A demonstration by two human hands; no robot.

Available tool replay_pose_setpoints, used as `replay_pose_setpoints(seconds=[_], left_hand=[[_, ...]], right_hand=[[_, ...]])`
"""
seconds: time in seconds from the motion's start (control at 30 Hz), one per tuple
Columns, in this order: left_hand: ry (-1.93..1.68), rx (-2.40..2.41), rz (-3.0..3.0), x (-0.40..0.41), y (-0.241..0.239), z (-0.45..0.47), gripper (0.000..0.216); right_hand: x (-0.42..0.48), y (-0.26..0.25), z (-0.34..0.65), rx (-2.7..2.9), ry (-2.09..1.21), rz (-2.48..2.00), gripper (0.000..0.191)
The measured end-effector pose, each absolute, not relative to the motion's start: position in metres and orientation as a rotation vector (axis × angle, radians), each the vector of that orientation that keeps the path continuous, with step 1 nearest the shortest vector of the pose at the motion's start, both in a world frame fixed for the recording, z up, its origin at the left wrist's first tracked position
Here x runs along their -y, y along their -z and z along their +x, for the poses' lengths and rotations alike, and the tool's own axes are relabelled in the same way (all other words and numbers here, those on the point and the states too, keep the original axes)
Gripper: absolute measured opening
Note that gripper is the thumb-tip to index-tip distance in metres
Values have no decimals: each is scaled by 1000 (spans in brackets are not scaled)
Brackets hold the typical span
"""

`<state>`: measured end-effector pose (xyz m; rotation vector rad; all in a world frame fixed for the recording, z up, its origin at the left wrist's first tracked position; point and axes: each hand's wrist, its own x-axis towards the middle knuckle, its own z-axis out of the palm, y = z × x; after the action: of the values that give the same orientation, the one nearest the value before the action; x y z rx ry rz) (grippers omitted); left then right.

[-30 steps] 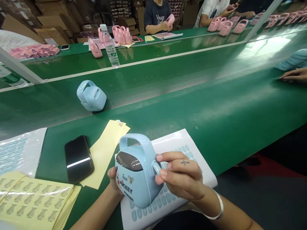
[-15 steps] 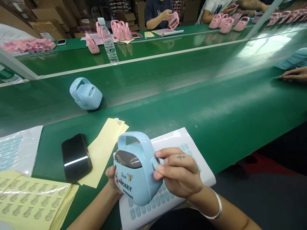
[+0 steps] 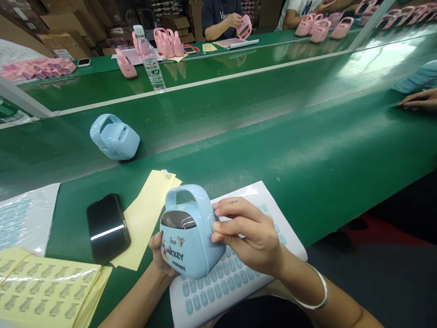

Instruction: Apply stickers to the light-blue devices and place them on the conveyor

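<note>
My left hand [image 3: 157, 255] grips the lower left side of a light blue handled case [image 3: 187, 232] printed with "Mickey". It is held upright just above a white sheet of blue oval stickers [image 3: 232, 282]. My right hand [image 3: 247, 232] presses its fingertips against the case's right side, fingers curled around it. A second light blue case [image 3: 114, 136] lies on its side on the green conveyor belt [image 3: 273, 114], farther back to the left.
A black phone [image 3: 107, 228] lies left of the case beside yellow backing strips [image 3: 146, 214]. Yellow label sheets [image 3: 44, 291] and a plastic bag [image 3: 23, 218] sit at far left. A water bottle [image 3: 150, 64], pink cases and other people sit across the belt. Another person's hand [image 3: 418, 99] rests at right.
The second blue case has drifted left on the belt. My right hand has shifted from the case's handle joint to flat against its side, and the case sits slightly more upright.
</note>
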<state>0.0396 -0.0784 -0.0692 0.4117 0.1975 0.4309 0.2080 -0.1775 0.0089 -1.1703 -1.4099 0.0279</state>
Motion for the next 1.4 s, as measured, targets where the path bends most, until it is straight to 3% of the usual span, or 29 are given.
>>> replay_pose_setpoints(seconds=[0.13, 0.2, 0.33, 0.53, 0.63, 0.83, 1.1, 1.4], left_hand=[[-625, -355, 375, 77, 62, 45, 37], [-666, -418, 400, 77, 60, 46, 43], [-698, -462, 522, 73, 51, 42, 58], [-1074, -608, 628, 38, 18, 39, 59], [-1175, -692, 584, 16, 16, 35, 52], [-1185, -738, 365, -1, 34, 28, 42], [-1194, -743, 424, 2, 39, 34, 38], [-1170, -678, 359, 5, 24, 31, 41]], right_hand=[[180, 0, 208, 1594, 15, -1247, 53], [182, 4, 212, 1599, -101, -1309, 60], [175, 1, 231, 1563, -408, -1297, 50], [88, -10, 254, 1739, -448, -1410, 20], [30, 1, 248, 2017, -475, -1684, 19], [-30, 26, 224, 2201, -474, -1740, 14], [-26, 22, 231, 2348, -626, -1504, 8], [-3, -20, 248, 2198, -796, -1204, 9]])
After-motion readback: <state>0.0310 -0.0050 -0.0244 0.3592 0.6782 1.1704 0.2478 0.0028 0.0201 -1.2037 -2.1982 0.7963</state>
